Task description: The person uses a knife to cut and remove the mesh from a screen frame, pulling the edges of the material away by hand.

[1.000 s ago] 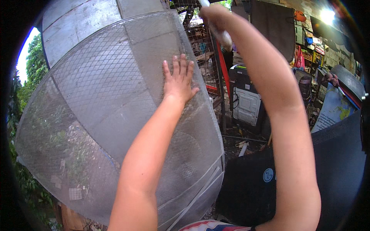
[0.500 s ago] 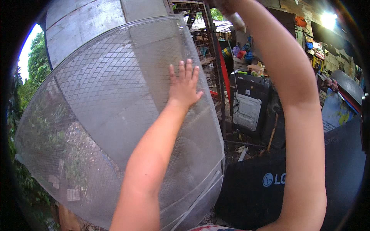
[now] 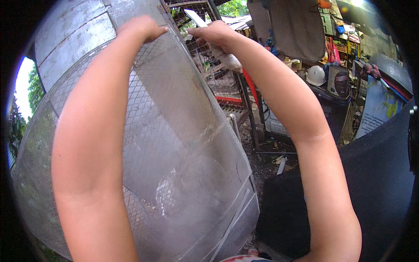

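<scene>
A large see-through mesh panel with a diamond lattice and a curved rim stands tilted in front of me, its surface dusty. My left hand is bent over its upper edge, fingers curled and mostly hidden, thumb pointing right. To the right, beyond the panel's upper right corner, my right hand is closed around a knife. Its pale blade points up and left. A thick greyish handle end sticks out below the hand.
Grey wall sheets rise behind the panel. A rusty wire grid stands beside it. At right are a white hard hat, a large black sheet and shelves of clutter. Debris lies on the ground; greenery shows at left.
My left hand has moved from lying flat on the panel up to its upper edge. My right hand, with the knife, has come lower and left. The view has shifted slightly.
</scene>
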Demonstrator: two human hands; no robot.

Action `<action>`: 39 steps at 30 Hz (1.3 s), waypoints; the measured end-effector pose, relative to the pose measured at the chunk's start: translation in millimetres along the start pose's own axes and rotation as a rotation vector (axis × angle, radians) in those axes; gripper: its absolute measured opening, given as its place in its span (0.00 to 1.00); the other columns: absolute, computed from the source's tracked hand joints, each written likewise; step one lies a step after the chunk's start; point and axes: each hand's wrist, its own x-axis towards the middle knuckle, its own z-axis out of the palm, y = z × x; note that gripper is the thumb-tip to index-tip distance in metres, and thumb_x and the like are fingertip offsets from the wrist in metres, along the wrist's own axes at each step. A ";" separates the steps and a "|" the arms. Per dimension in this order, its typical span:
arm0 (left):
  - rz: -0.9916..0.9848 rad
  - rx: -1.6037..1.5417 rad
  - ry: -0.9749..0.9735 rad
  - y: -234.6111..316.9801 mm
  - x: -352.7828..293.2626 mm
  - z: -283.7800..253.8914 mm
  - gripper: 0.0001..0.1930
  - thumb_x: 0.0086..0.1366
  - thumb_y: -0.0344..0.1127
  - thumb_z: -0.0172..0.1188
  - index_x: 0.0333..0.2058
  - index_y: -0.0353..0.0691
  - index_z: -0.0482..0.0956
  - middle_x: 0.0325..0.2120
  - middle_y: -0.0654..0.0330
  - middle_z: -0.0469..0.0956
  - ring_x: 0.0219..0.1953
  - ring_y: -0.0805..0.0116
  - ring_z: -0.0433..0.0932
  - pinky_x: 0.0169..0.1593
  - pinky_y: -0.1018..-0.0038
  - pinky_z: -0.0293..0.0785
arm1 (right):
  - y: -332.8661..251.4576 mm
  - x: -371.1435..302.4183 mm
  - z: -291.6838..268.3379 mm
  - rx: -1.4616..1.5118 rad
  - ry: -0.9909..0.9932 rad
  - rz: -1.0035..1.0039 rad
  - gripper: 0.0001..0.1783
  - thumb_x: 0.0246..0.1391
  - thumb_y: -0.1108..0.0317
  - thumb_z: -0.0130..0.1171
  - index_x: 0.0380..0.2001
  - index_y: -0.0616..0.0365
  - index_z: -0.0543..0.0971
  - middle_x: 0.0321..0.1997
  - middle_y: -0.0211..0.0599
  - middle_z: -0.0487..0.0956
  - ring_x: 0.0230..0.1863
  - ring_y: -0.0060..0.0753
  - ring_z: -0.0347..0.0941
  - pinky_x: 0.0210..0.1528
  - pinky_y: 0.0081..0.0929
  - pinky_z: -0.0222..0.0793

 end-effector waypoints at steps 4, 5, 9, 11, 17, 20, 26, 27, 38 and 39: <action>0.017 0.050 0.088 3.2 -0.4 17.7 0.35 0.60 0.67 0.52 0.47 0.38 0.80 0.46 0.48 0.80 0.49 0.49 0.79 0.52 0.56 0.74 | -25.0 23.7 17.9 -0.253 0.078 -0.068 0.42 0.37 0.33 0.67 0.42 0.64 0.82 0.44 0.48 0.82 0.44 0.40 0.81 0.46 0.32 0.76; 0.020 0.060 0.071 5.7 -1.0 18.2 0.35 0.61 0.67 0.52 0.47 0.38 0.80 0.46 0.48 0.80 0.49 0.49 0.79 0.52 0.56 0.74 | -26.8 29.1 23.6 -0.344 0.065 -0.050 0.41 0.37 0.32 0.67 0.41 0.61 0.83 0.44 0.46 0.82 0.45 0.40 0.81 0.48 0.32 0.75; -0.004 0.049 0.045 10.4 3.2 19.5 0.34 0.62 0.66 0.50 0.47 0.38 0.79 0.48 0.48 0.79 0.51 0.50 0.78 0.52 0.57 0.73 | -11.0 45.3 34.2 -0.347 -0.018 -0.060 0.36 0.40 0.39 0.67 0.43 0.60 0.82 0.47 0.46 0.82 0.49 0.41 0.79 0.52 0.33 0.73; 0.001 0.050 0.057 11.8 6.3 23.4 0.33 0.63 0.65 0.49 0.48 0.38 0.79 0.48 0.48 0.79 0.51 0.50 0.78 0.53 0.57 0.73 | 0.7 50.7 34.4 -0.284 0.017 -0.068 0.31 0.42 0.45 0.66 0.43 0.60 0.82 0.48 0.47 0.81 0.51 0.43 0.78 0.53 0.33 0.73; 0.077 0.047 -0.065 21.8 33.7 36.4 0.30 0.65 0.60 0.48 0.50 0.40 0.78 0.50 0.47 0.77 0.52 0.49 0.77 0.54 0.58 0.72 | -21.2 63.1 34.8 -0.467 0.010 -0.190 0.23 0.44 0.58 0.58 0.41 0.62 0.82 0.47 0.50 0.81 0.50 0.45 0.79 0.52 0.34 0.74; 0.010 -0.089 -0.027 22.1 41.8 54.3 0.27 0.66 0.57 0.48 0.51 0.40 0.77 0.50 0.47 0.77 0.53 0.48 0.76 0.54 0.57 0.71 | -22.2 61.2 35.7 -0.464 0.017 -0.165 0.24 0.45 0.56 0.59 0.41 0.62 0.83 0.46 0.50 0.81 0.49 0.45 0.79 0.51 0.34 0.74; 0.020 -0.130 0.009 26.8 42.8 65.5 0.26 0.67 0.55 0.48 0.51 0.40 0.77 0.50 0.46 0.77 0.53 0.48 0.75 0.55 0.56 0.71 | -26.3 72.2 18.7 -0.393 0.119 -0.183 0.29 0.43 0.48 0.62 0.43 0.61 0.82 0.47 0.52 0.80 0.52 0.48 0.77 0.57 0.36 0.71; 0.022 -0.148 0.014 22.9 41.3 69.9 0.26 0.67 0.55 0.48 0.51 0.40 0.77 0.50 0.46 0.77 0.53 0.48 0.75 0.55 0.56 0.71 | -31.2 70.2 19.7 -0.400 0.153 -0.228 0.26 0.41 0.53 0.61 0.39 0.64 0.82 0.43 0.55 0.81 0.48 0.49 0.79 0.52 0.35 0.73; -0.010 -0.034 -0.083 -48.8 44.2 119.0 0.25 0.68 0.54 0.47 0.49 0.39 0.78 0.49 0.45 0.77 0.53 0.47 0.76 0.55 0.55 0.71 | -150.6 76.0 -113.4 -0.239 0.525 -0.390 0.13 0.51 0.67 0.57 0.35 0.66 0.82 0.34 0.49 0.83 0.35 0.41 0.83 0.34 0.37 0.77; -0.003 -0.063 -0.078 -40.9 50.0 108.9 0.25 0.68 0.55 0.47 0.49 0.39 0.78 0.49 0.45 0.77 0.53 0.47 0.75 0.55 0.55 0.71 | -136.2 69.1 -108.5 -0.277 0.489 -0.362 0.15 0.49 0.65 0.60 0.37 0.66 0.82 0.35 0.48 0.83 0.37 0.42 0.82 0.35 0.36 0.76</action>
